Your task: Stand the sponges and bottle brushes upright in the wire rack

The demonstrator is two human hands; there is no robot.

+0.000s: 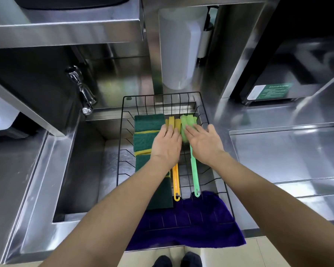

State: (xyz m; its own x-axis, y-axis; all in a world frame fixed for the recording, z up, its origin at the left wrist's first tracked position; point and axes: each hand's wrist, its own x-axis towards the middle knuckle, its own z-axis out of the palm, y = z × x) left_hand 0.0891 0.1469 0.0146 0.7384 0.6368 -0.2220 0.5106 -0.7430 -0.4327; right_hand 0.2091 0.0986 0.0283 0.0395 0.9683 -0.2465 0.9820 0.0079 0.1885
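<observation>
Nearest to us, a purple cloth (210, 228) hangs over the front edge of the steel bench (278, 151) and lies under the near end of the black wire rack (121, 132), which sits over the right part of the sink (81, 170). Inside the rack, the green and yellow sponges (145, 135) run in a row along its left side, from the near end to the far end, and our left forearm crosses the nearer ones. Just to their right lie two bottle brushes, the orange brush (175, 180) and the green brush (193, 170), their hooked handle ends toward us and their foam heads at the far end. Our left hand (167, 145) rests on the orange brush, fingers pressed on its yellow head; we cannot tell whether it grips. Our right hand (202, 143) lies flat, fingers spread wide, on the green foam head, covering the upper handle. The two hands sit side by side, nearly touching. Farther left, a chrome tap (83, 91) stands at the sink's far left corner. Beyond the rack, a white cylindrical container (178, 49) stands against the steel wall, and a dark appliance (281, 81) sits far right.
</observation>
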